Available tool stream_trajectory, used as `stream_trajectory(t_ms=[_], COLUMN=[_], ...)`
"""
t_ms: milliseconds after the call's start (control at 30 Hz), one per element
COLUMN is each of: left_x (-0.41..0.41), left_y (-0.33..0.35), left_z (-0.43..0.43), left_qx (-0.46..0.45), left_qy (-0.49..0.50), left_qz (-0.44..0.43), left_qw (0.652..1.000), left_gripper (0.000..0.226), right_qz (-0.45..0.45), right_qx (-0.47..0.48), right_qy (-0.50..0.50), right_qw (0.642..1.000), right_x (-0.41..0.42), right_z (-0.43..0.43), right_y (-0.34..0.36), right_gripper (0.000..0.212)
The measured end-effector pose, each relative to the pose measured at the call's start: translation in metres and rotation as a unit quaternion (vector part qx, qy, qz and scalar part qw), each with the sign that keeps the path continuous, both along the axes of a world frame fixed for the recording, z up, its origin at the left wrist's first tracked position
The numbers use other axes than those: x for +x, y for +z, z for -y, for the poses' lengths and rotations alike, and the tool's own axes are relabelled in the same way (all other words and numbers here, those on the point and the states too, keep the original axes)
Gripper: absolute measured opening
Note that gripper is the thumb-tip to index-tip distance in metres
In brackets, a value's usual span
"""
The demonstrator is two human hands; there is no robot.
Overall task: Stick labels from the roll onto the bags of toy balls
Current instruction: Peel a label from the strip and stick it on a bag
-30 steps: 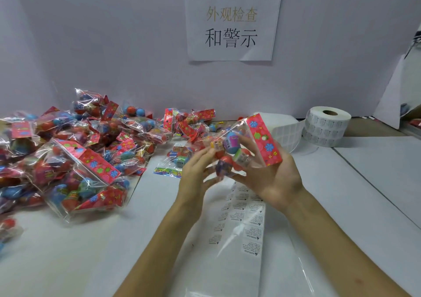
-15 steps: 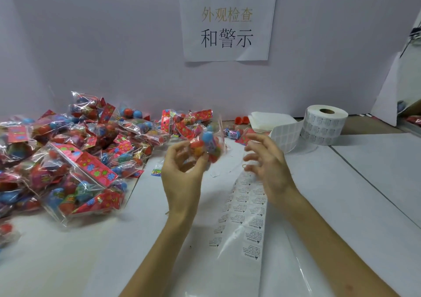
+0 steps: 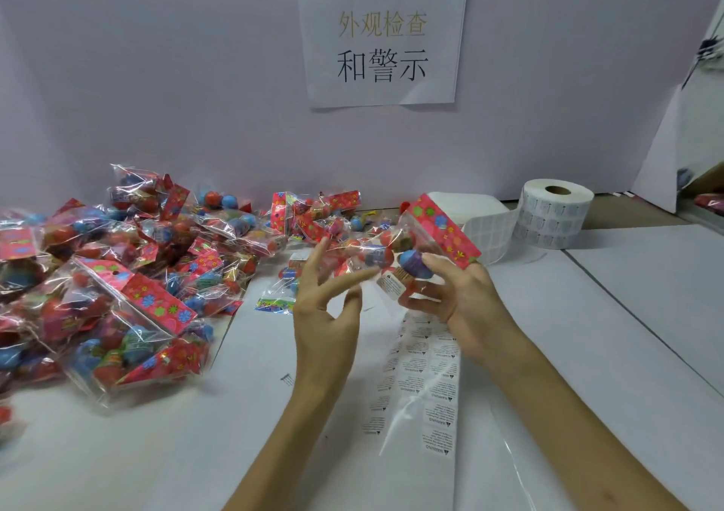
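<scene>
My right hand (image 3: 466,299) grips a bag (image 3: 440,228) from below, fingers curled round it, with a label (image 3: 391,284) on its near face. My left hand (image 3: 325,314) is spread wide just left of it and holds nothing. The strip (image 3: 431,373) lies beneath both hands. The pile (image 3: 117,275) sits left of my left hand, and the roll (image 3: 556,217) beyond my right.

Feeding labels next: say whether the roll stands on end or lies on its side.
On end: the roll shows its core hole facing up.
</scene>
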State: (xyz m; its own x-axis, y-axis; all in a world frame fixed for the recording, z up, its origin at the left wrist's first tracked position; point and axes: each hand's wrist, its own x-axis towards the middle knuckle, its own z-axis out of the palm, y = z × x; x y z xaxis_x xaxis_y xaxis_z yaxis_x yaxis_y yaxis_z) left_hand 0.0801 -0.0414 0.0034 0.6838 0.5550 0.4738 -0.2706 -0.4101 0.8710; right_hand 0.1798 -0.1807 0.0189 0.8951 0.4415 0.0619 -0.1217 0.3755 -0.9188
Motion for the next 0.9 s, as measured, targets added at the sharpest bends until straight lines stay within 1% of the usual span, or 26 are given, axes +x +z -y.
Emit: stream_trajectory(t_ms=[33,67,100,133,167,200,267,333,400,467,500,567,600,633,700,767,800,833,867,900], left_x=[0.000,-0.001,0.000,0.000,0.001,0.001,0.000,0.000,-0.001,-0.002,-0.002,-0.001,0.000,0.002,0.004,0.007,0.008,0.010,0.011,0.013], left_y=[0.000,0.001,0.003,0.002,0.000,0.000,-0.001,-0.001,-0.001,0.001,0.001,0.000,-0.002,-0.005,-0.009,-0.012,-0.014,-0.016,-0.018,-0.019], left_z=[0.000,-0.001,-0.001,-0.001,-0.001,-0.001,0.001,0.000,0.000,0.004,0.007,0.014,0.017,0.019,0.022,0.020,0.019,0.018,0.018,0.019], left_qx=[-0.053,-0.132,-0.225,-0.302,-0.330,-0.315,-0.269,-0.270,-0.261,-0.249,-0.245,-0.242,-0.254,-0.271,-0.310,-0.336,-0.346,-0.354,-0.359,-0.362], left_qy=[-0.020,-0.055,-0.104,-0.148,-0.174,-0.180,-0.154,-0.129,-0.124,-0.139,-0.155,-0.183,-0.186,-0.183,-0.174,-0.179,-0.184,-0.191,-0.200,-0.207], left_qz=[-0.009,-0.024,-0.050,-0.082,-0.105,-0.115,-0.102,-0.095,-0.104,-0.118,-0.125,-0.135,-0.137,-0.137,-0.135,-0.138,-0.143,-0.150,-0.156,-0.163], left_qw=[0.998,0.990,0.968,0.938,0.922,0.925,0.945,0.950,0.952,0.951,0.949,0.943,0.939,0.935,0.925,0.914,0.909,0.903,0.898,0.894], left_gripper=[0.033,0.030,0.039,0.051,0.056,0.052,0.035,0.026,0.022,0.026,0.028,0.034,0.036,0.035,0.025,0.020,0.020,0.019,0.020,0.021], right_qz=[-0.005,-0.009,-0.011,-0.010,-0.004,0.002,0.016,0.051,0.082,0.095,0.097,0.102,0.104,0.102,0.083,0.062,0.050,0.038,0.022,0.001], right_qx=[0.009,0.020,0.029,0.034,0.031,0.025,0.007,-0.034,-0.082,-0.134,-0.169,-0.241,-0.263,-0.264,-0.232,-0.197,-0.165,-0.114,-0.047,0.031], right_qy=[0.000,0.008,0.020,0.033,0.047,0.061,0.072,0.042,0.026,0.069,0.092,0.112,0.116,0.120,0.110,0.049,-0.002,-0.068,-0.144,-0.214], right_qw=[1.000,1.000,0.999,0.999,0.998,0.998,0.997,0.997,0.993,0.984,0.977,0.959,0.952,0.952,0.963,0.977,0.985,0.990,0.988,0.976], right_x=[0.002,0.004,0.005,0.004,0.002,-0.001,-0.003,0.001,0.010,0.018,0.020,0.027,0.032,0.035,0.043,0.057,0.067,0.081,0.096,0.110], right_z=[0.001,0.002,0.003,0.002,0.001,-0.001,-0.003,-0.001,0.009,0.020,0.024,0.032,0.036,0.041,0.052,0.071,0.083,0.100,0.119,0.140], right_y=[0.001,0.001,0.000,0.000,0.000,-0.001,-0.002,0.000,0.007,0.016,0.020,0.023,0.022,0.023,0.025,0.037,0.046,0.056,0.068,0.081], right_gripper=[0.016,0.014,0.013,0.016,0.023,0.027,0.026,0.022,0.027,0.038,0.040,0.037,0.034,0.030,0.025,0.020,0.015,0.011,0.011,0.012])
